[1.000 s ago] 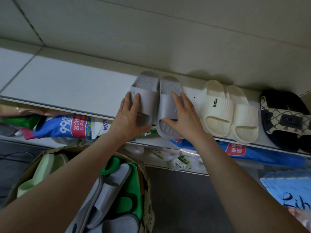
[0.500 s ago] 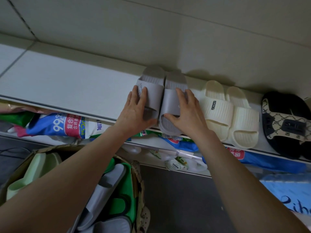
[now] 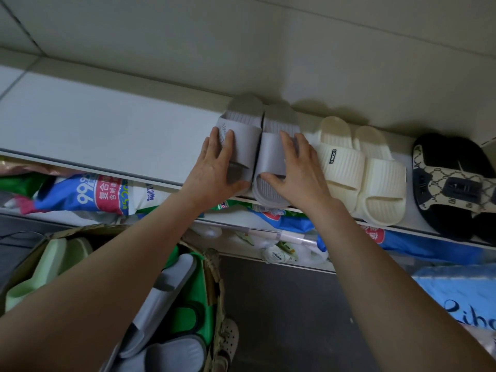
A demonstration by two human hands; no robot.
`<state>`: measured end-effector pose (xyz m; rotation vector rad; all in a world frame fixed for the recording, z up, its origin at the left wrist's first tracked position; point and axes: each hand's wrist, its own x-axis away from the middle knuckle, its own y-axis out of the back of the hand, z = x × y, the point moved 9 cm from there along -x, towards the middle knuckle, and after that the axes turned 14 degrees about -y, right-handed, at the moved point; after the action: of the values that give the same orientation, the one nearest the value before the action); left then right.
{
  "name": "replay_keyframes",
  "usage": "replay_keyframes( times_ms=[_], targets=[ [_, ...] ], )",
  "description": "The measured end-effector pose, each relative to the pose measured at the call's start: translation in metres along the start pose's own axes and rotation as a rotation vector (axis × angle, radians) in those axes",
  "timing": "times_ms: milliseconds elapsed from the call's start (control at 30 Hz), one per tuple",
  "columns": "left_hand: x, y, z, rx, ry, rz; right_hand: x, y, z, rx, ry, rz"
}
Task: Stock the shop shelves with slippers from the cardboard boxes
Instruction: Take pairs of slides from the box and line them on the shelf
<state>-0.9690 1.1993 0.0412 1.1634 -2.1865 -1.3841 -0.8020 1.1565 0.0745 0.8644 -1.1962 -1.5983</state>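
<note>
Two grey slippers lie side by side on the white top shelf [image 3: 107, 135], heels against the wall. My left hand [image 3: 214, 167] rests flat on the left grey slipper [image 3: 245, 122], thumb at its toe. My right hand [image 3: 295, 170] lies on the strap of the right grey slipper [image 3: 279, 122], thumb at the toe opening. The toes overhang the shelf's front edge a little. Below at the left stands the cardboard box [image 3: 212, 264] with light green, dark green and grey slippers [image 3: 166, 285].
Right of the grey pair sit a cream pair [image 3: 359, 167] and a black patterned slipper [image 3: 453, 183]. The shelf's left part is bare white. Underneath, a lower shelf holds blue and white detergent bags [image 3: 102, 194]. A blue pack [image 3: 461, 296] lies at the lower right.
Both hands have pushed the grey pair back toward the wall and closer together, next to the cream pair. The view has shifted slightly.
</note>
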Motion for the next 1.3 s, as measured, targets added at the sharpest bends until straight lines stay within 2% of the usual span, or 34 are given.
replay_keyframes(
  times_ms=[200, 300, 433, 600, 667, 733, 833, 933, 1000, 1133, 1300],
  targets=[
    [0.009, 0.003, -0.001, -0.039, -0.016, -0.004, 0.004, -0.003, 0.000, 0.036, -0.014, 0.048],
    [0.023, 0.013, 0.001, -0.075, -0.077, -0.016, 0.009, -0.003, 0.004, 0.079, -0.046, 0.066],
    [0.067, 0.038, 0.020, -0.115, -0.188, -0.027, 0.030, -0.003, 0.023, 0.147, -0.028, -0.025],
    [0.175, 0.075, 0.082, -0.050, -0.095, -0.085, 0.103, -0.019, 0.063, 0.040, 0.001, -0.159],
    [0.232, 0.083, 0.116, -0.057, -0.015, -0.068, 0.144, -0.042, 0.083, -0.036, -0.008, -0.155],
    [0.293, 0.084, 0.149, -0.054, 0.066, -0.047, 0.185, -0.077, 0.104, -0.102, -0.056, -0.088],
    [0.381, 0.067, 0.186, -0.004, 0.235, 0.054, 0.240, -0.153, 0.141, -0.102, -0.110, 0.182],
    [0.435, 0.032, 0.185, 0.065, 0.215, 0.164, 0.278, -0.233, 0.171, -0.057, -0.179, 0.507],
    [0.451, 0.005, 0.178, 0.109, 0.181, 0.232, 0.285, -0.271, 0.177, -0.002, -0.250, 0.634],
    [0.460, -0.040, 0.168, 0.123, 0.128, 0.348, 0.280, -0.313, 0.171, 0.001, -0.385, 0.781],
    [0.464, -0.052, 0.175, 0.080, 0.154, 0.412, 0.285, -0.306, 0.139, -0.028, -0.475, 0.779]
  ],
)
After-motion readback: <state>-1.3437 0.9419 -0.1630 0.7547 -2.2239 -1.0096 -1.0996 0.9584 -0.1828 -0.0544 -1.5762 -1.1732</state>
